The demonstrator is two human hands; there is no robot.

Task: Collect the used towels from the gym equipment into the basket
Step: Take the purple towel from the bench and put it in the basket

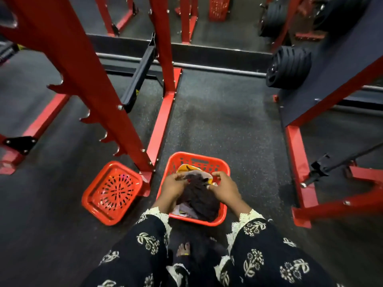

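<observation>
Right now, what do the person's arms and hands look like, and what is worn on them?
Both hands, left and right, are bare, without gloves. The long sleeves are black with a cream floral print and end in pale lace cuffs at the wrists.
</observation>
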